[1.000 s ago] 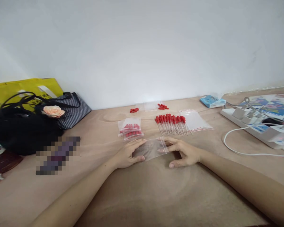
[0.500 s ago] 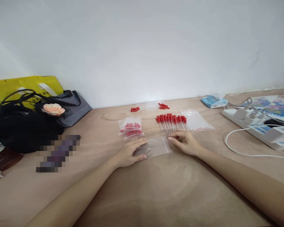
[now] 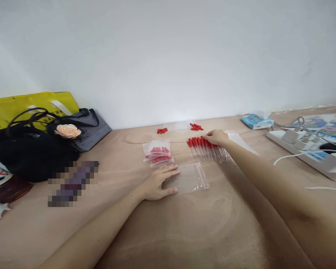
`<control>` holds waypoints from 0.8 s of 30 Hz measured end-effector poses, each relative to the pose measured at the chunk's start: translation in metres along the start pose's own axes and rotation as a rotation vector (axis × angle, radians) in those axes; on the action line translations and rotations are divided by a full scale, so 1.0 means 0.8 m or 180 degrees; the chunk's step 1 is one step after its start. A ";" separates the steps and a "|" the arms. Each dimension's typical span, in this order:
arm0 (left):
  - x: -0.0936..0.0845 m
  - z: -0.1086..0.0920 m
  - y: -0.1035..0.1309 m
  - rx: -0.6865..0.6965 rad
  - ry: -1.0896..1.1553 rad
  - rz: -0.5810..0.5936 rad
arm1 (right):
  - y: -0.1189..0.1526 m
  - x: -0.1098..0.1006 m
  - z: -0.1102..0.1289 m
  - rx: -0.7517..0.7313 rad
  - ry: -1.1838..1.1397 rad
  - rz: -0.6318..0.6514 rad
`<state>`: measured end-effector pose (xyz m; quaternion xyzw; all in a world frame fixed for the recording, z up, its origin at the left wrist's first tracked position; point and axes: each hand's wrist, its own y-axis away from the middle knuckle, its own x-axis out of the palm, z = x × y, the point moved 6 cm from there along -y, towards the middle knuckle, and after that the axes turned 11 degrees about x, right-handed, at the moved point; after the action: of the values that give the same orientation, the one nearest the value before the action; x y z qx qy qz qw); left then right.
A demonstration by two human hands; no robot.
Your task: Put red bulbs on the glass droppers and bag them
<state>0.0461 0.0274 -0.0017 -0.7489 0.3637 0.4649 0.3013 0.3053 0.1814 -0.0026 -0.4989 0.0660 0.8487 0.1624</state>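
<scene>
Flat on the table, a clear zip bag (image 3: 189,177) lies with its zip edge to the right. My left hand (image 3: 159,182) rests on its left end, fingers and thumb spread. A row of clear droppers with red bulbs (image 3: 196,142) lies beyond the bag. My right hand (image 3: 217,137) is at the bulbs on the row's right side, thumb and fingers brought together; whether a dropper is between them is too small to tell. Filled bags with red bulbs (image 3: 158,152) are stacked beyond my left hand. Flat clear bags (image 3: 240,142) lie right of the droppers, partly behind my right arm.
Small red pieces (image 3: 162,130) and more red-tipped pieces (image 3: 196,127) lie near the wall. A power strip (image 3: 310,153) with cables and a blue tissue pack (image 3: 257,121) are at right. Black bag (image 3: 30,157), striped bag (image 3: 92,129) and yellow bag (image 3: 5,112) stand at left.
My right hand has moved from the clear bag's zip edge away from me to the red bulbs. The view has shifted slightly. My left hand stays on the bag.
</scene>
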 end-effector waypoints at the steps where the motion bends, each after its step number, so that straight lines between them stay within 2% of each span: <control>1: 0.000 0.000 0.000 0.0001 -0.0005 0.0018 | 0.000 0.003 -0.001 0.0069 -0.0057 0.0043; 6: 0.000 -0.001 0.000 -0.0005 -0.0018 0.0063 | -0.001 -0.006 -0.003 0.0327 -0.0521 0.0103; 10: 0.000 -0.002 0.000 0.0011 -0.0011 0.0031 | 0.006 -0.031 -0.004 0.0202 -0.1198 0.0225; 13: 0.000 0.000 0.000 0.0038 -0.0005 -0.0013 | 0.028 -0.041 -0.015 0.0092 -0.1724 0.0303; 14: 0.001 0.001 0.000 0.0062 -0.0003 -0.0041 | 0.040 -0.040 -0.021 0.0075 -0.1911 0.0326; 16: 0.002 0.004 0.000 0.0128 0.0003 -0.0107 | 0.067 -0.034 -0.034 0.0078 -0.2901 0.0383; 18: 0.004 0.006 0.000 0.0187 0.0013 -0.0154 | 0.094 -0.023 -0.045 0.0098 -0.3394 0.0490; 21: 0.005 0.008 0.001 0.0181 0.0037 -0.0187 | 0.123 -0.009 -0.054 0.0240 -0.3754 0.0507; 24: 0.002 0.006 0.002 0.0105 0.0022 -0.0284 | 0.136 0.001 -0.053 0.0380 -0.4031 0.0675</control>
<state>0.0428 0.0302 -0.0053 -0.7609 0.3386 0.4423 0.3328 0.3028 0.0681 -0.0299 0.1178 0.0535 0.9852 0.1126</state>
